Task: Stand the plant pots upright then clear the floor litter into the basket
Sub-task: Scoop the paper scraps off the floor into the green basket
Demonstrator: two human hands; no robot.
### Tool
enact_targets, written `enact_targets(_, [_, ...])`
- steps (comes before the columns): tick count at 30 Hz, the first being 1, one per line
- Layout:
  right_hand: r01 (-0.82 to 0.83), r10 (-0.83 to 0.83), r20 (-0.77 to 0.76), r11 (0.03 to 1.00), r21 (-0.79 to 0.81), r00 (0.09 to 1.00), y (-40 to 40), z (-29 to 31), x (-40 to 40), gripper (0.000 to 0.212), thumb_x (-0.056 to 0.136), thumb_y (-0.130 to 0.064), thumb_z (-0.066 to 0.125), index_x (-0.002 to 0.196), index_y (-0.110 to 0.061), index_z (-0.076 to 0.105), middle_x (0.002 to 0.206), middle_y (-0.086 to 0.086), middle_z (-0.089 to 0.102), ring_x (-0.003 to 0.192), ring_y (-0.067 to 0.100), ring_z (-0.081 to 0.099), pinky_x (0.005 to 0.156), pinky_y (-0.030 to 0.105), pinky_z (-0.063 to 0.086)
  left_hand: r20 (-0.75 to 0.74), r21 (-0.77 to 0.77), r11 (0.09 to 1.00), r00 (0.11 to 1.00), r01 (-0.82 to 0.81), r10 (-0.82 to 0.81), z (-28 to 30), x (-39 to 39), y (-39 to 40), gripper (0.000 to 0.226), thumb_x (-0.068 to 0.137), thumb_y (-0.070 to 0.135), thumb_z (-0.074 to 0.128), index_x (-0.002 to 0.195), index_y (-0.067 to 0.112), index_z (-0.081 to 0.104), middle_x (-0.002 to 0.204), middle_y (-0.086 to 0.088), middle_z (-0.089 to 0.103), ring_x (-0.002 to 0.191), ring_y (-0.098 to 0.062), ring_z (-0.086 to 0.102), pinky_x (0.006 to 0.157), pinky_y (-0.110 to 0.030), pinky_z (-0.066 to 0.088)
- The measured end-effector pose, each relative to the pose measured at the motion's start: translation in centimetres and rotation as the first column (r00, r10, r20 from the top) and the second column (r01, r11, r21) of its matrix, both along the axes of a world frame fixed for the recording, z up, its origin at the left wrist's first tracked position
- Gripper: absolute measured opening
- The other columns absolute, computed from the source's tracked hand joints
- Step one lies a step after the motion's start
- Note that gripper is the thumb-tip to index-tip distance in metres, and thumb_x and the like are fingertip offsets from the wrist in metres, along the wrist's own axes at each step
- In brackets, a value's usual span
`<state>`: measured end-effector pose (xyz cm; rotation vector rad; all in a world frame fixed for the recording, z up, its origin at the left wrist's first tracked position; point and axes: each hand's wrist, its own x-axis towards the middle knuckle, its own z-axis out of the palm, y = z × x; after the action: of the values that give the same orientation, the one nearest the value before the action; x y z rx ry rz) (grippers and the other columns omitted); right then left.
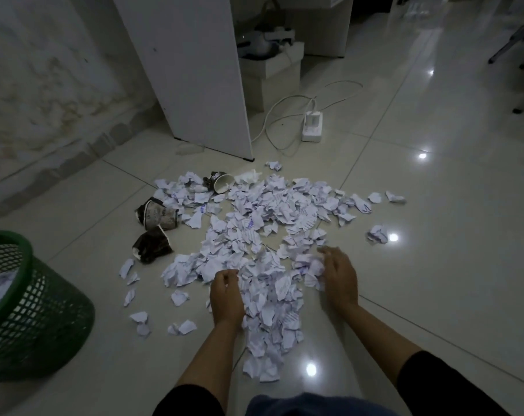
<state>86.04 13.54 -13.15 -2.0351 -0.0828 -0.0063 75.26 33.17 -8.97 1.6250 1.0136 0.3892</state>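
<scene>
3 cups (158,217), 1 basket (29,253), 2 hands (226,295)
</scene>
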Motion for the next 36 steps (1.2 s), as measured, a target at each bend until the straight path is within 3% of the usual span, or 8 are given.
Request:
enact_targets(5, [0.121, -0.133, -0.016, 0.941, -0.315, 0.991, -5.2, 0.0, 6.5, 0.050, 0.095, -0.027, 0.053, 0.144, -0.020, 0.043, 0.160, 0.010, 0.022, 0.150, 0.025, 0.013, 0.120, 0.039, -0.002, 0.016, -0.050, 0.998, 0.999, -0.042, 0.043, 1.3, 1.1, -1.7, 0.021, 0.100, 0.015, 0.039, 0.098, 0.009, 0.060, 0.101, -0.010, 0.060, 0.091, -0.028, 0.056, 0.083, -0.038, 0.046])
enact_targets(10, [-0.058, -0.034, -0.217, 0.912, -0.406, 0.975, -6.9, -0.1, 9.6, 0.053, 0.104, -0.033, 0.035, 0.153, -0.017, 0.025, 0.163, 0.011, 0.014, 0.151, 0.027, 0.008, 0.122, 0.048, 0.003, -0.021, -0.005, 1.000, 0.999, 0.031, -0.031, 1.9, 3.2, -2.9, 0.021, 0.099, 0.019, 0.043, 0.105, 0.008, 0.060, 0.098, -0.009, 0.058, 0.083, -0.022, 0.051, 0.068, -0.030, 0.039])
enact_targets(14, [-0.299, 0.258, -0.152, 0.792, -0.533, 0.954, -4.4, -2.1, 6.6, 0.047, 0.106, -0.030, 0.029, 0.150, -0.016, 0.032, 0.162, 0.006, 0.018, 0.150, 0.024, 0.012, 0.121, 0.052, 0.004, -0.070, 0.085, 0.991, 0.992, 0.107, -0.101, 1.2, 5.5, -4.5, 0.017, 0.097, 0.020, 0.047, 0.101, 0.010, 0.059, 0.103, -0.010, 0.060, 0.093, -0.024, 0.055, 0.075, -0.027, 0.038])
enact_targets(19, [-0.231, 0.235, 0.035, 0.968, -0.100, 0.971, -2.3, 0.7, 4.7, 0.037, 0.099, -0.041, 0.035, 0.124, -0.027, 0.057, 0.120, -0.004, 0.065, 0.109, 0.014, 0.060, 0.096, 0.035, 0.047, -0.110, 0.342, 0.918, 0.979, 0.199, -0.171, 0.3, 9.4, -6.4, 0.015, 0.093, 0.014, 0.050, 0.099, 0.010, 0.064, 0.107, -0.012, 0.057, 0.106, -0.029, 0.048, 0.089, -0.036, 0.040])
enact_targets(24, [0.027, -0.008, 0.075, 0.968, -0.248, 0.997, -6.3, 0.2, 12.1, 0.043, 0.094, -0.028, 0.052, 0.135, -0.014, 0.050, 0.138, 0.009, 0.052, 0.129, 0.025, 0.046, 0.109, 0.039, 0.036, -0.198, 0.484, 0.825, 0.955, 0.292, -0.222, -1.1, 12.3, -5.1, 0.019, 0.093, 0.016, 0.053, 0.108, 0.009, 0.062, 0.115, -0.015, 0.056, 0.110, -0.032, 0.046, 0.093, -0.034, 0.035])
enact_targets(28, [0.172, -0.184, 0.018, 0.873, -0.457, 0.983, -8.9, -0.2, 18.6, 0.066, 0.092, -0.042, 0.056, 0.149, -0.018, 0.035, 0.159, 0.015, 0.023, 0.149, 0.031, 0.016, 0.119, 0.045, 0.010, -0.111, 0.619, 0.710, 0.932, 0.337, -0.345, -1.4, 14.6, -2.8, 0.022, 0.089, 0.011, 0.056, 0.111, 0.007, 0.058, 0.114, -0.013, 0.055, 0.110, -0.031, 0.047, 0.092, -0.035, 0.037])
enact_targets(34, [0.109, -0.198, -0.137, 0.870, -0.481, 0.971, -9.6, -0.5, 24.4, 0.062, 0.095, -0.042, 0.052, 0.151, -0.032, 0.027, 0.164, 0.007, 0.007, 0.151, 0.028, 0.001, 0.119, 0.052, 0.000, -0.187, 0.602, 0.685, 0.907, 0.410, -0.378, -2.3, 19.1, 0.6, 0.042, 0.089, 0.019, 0.057, 0.131, 0.019, 0.053, 0.145, -0.010, 0.041, 0.136, -0.031, 0.031, 0.112, -0.043, 0.024])
enact_targets(36, [-0.056, -0.063, -0.162, 0.766, -0.640, 0.985, -9.8, -0.7, 25.1, 0.056, 0.092, -0.034, 0.058, 0.145, -0.030, 0.039, 0.163, 0.004, 0.011, 0.150, 0.031, 0.006, 0.117, 0.058, 0.008, -0.282, 0.536, 0.671, 0.858, 0.512, -0.430, -2.7, 20.1, 1.6, 0.048, 0.092, 0.026, 0.055, 0.139, 0.025, 0.046, 0.155, -0.007, 0.027, 0.143, -0.029, 0.020, 0.116, -0.045, 0.019])
